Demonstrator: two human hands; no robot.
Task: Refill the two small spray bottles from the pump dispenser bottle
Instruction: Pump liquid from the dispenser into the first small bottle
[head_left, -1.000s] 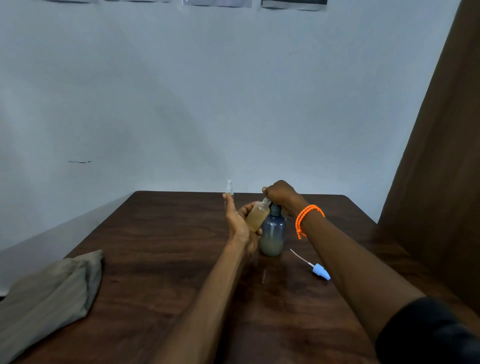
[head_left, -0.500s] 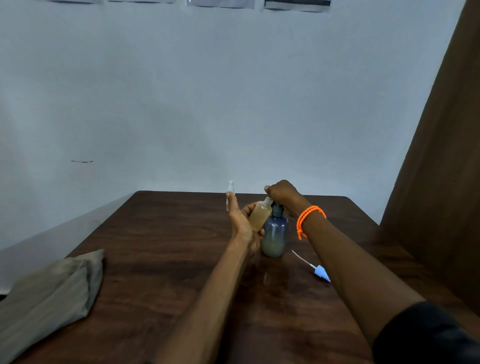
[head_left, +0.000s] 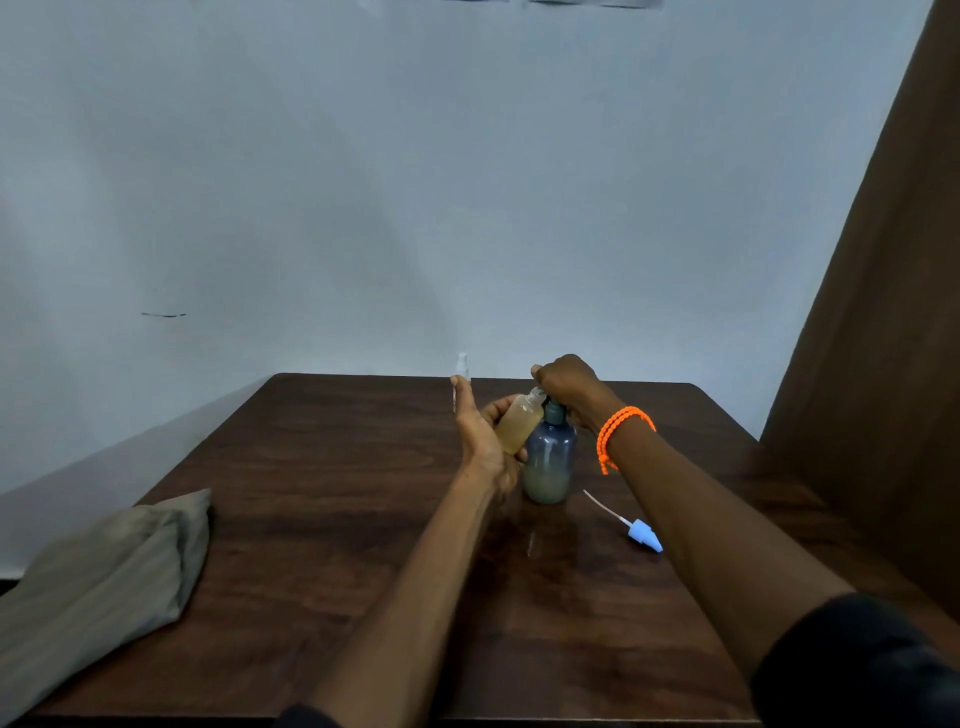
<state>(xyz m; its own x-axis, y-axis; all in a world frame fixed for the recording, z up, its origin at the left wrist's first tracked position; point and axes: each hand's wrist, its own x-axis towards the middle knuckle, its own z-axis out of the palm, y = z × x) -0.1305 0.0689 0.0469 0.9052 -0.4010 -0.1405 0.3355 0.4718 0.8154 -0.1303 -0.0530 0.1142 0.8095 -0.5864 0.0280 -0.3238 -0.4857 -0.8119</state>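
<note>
A blue-grey pump dispenser bottle (head_left: 549, 462) stands on the dark wooden table (head_left: 322, 467), with pale liquid in its lower part. My right hand (head_left: 569, 387) covers its pump head, fingers curled over it. My left hand (head_left: 483, 436) holds a small spray bottle (head_left: 518, 423) with amber liquid, tilted with its open neck up against the pump spout. The light blue spray cap (head_left: 644, 538) with its thin white tube lies on the table to the right. A second small clear spray bottle (head_left: 462, 365) stands behind my left hand, mostly hidden.
A folded grey-green cloth (head_left: 98, 587) lies at the table's left front corner. A pale wall runs behind the table and a brown curtain (head_left: 883, 338) hangs at the right. My right wrist bears an orange bead bracelet (head_left: 621, 423).
Both hands stay at the pump and small bottle; my right hand has pressed slightly lower on the pump head. Nothing else on the table has moved.
</note>
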